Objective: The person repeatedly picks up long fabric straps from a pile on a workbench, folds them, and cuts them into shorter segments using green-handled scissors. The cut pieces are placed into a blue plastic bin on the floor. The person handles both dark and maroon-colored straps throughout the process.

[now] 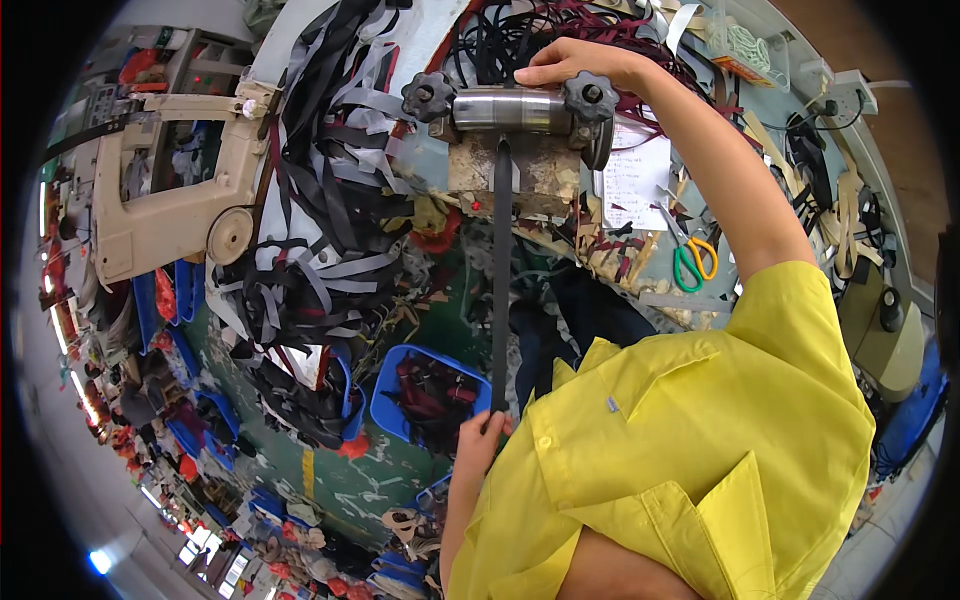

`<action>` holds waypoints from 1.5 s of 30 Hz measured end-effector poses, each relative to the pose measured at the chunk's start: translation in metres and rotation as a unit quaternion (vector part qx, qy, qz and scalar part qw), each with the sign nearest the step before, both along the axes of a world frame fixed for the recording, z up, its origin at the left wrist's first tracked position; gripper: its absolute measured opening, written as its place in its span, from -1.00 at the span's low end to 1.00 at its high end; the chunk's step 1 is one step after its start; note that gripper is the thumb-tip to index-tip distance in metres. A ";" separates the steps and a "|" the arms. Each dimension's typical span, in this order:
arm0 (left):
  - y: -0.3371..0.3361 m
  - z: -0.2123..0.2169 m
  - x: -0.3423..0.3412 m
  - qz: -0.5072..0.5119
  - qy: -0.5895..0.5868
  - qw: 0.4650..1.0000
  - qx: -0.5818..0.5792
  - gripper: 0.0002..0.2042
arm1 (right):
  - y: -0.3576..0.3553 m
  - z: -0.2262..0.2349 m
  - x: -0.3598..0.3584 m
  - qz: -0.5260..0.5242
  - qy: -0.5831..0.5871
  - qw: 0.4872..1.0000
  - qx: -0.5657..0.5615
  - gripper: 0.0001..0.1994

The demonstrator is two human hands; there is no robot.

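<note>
A long dark grey strap (502,280) runs taut from my left hand up to a machine with a metal roller (512,110). My left hand (482,438) is closed on its lower end, beside my yellow shirt. The strap enters below the roller, and a dark piece shows just behind it. My right hand (580,64) reaches over the roller's far side. Its fingers are stretched out to the left, with the tips next to that dark piece. Two black star knobs, a left knob (428,97) and a right knob (590,98), flank the roller.
Dark straps (330,220) heap on the left, and maroon and black cords (490,40) lie behind the roller. Scissors (690,250) with green and orange handles and a written sheet (637,180) lie on the right. A blue bin (385,395) of dark pieces stands below.
</note>
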State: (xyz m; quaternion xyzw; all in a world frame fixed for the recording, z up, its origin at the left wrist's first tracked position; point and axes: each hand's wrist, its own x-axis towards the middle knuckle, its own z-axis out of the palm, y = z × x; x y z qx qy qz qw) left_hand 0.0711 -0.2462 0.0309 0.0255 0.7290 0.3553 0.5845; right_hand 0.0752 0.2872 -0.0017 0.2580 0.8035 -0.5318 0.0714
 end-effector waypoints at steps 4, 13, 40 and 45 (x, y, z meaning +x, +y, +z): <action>0.041 -0.007 -0.018 0.041 -0.048 0.998 0.012 -0.80 | 0.000 0.002 -0.003 0.032 -0.017 0.999 -0.015 -0.33; 0.142 -0.028 -0.046 0.049 -0.047 0.992 0.106 -0.76 | 0.002 -0.015 -0.014 0.051 -0.012 0.999 -0.001 -0.32; 0.159 -0.004 -0.065 0.199 -0.100 0.929 0.297 -0.52 | 0.069 -0.028 0.105 -0.204 0.164 0.945 -0.196 -0.67; 0.164 0.042 -0.073 0.228 -0.149 0.848 0.455 -0.44 | -0.055 0.012 0.182 -0.343 -0.007 0.851 0.397 -0.63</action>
